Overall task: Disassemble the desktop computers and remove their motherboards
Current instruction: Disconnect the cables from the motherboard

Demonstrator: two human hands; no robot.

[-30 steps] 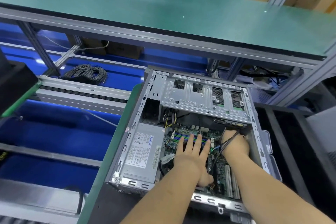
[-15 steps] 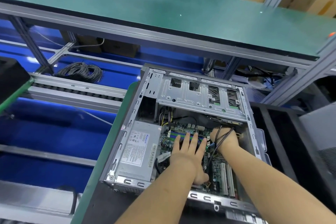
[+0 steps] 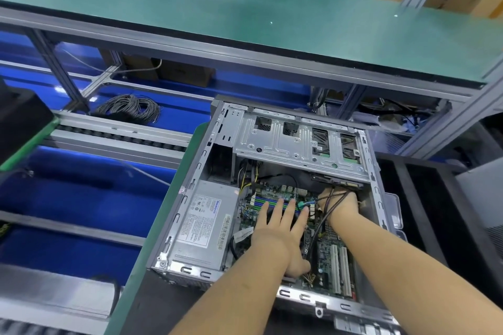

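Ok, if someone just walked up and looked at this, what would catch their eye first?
Probably the open computer case lying on its side at centre, with both bare arms reaching in. The left hand lies flat on the green motherboard, and the right hand is tucked under the metal drive cage among dark cables. Next, the grey power supply left of the hands.

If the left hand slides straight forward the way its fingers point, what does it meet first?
Probably the memory slots on the motherboard: the left hand lies flat, fingertips at their near edge. Beyond them comes the drive cage. Depth is unclear.
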